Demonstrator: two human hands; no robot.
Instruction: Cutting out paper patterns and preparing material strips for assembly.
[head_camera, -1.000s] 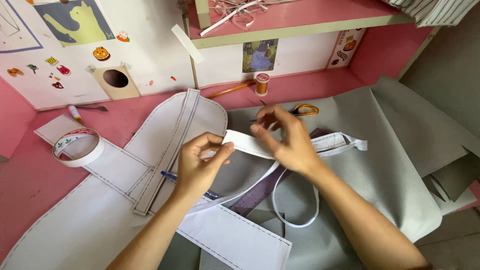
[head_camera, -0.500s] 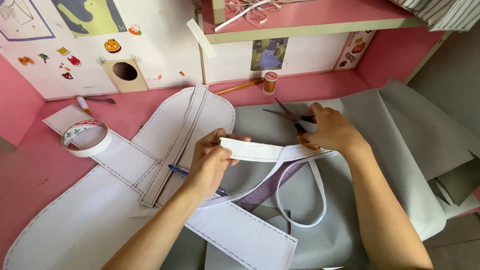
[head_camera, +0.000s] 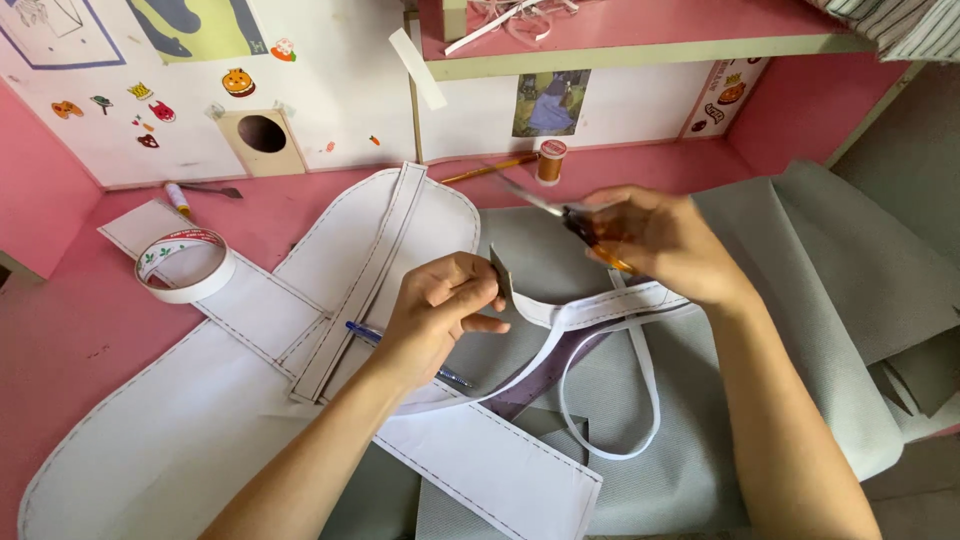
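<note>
a home sewing corner: pink desk (head_camera: 70, 330), paper patterns (head_camera: 160, 430), grey fabric (head_camera: 800, 260), thread spool (head_camera: 550, 160).

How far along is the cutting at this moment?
Done: several white pattern pieces lie cut out on the pink table. In hand: the left hand pinches a curved white strip; the right hand holds scissors above it. Left: the grey fabric looks largely uncut.

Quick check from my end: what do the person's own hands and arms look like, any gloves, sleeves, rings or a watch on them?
Both are bare. The left hand and right hand wear no gloves, and no rings show on the visible fingers. Both forearms are uncovered down to the bottom edge of the picture: no sleeves, watch, bracelet or bandage in view. Fingernails look short and unpainted, though the right hand is slightly blurred.
</note>
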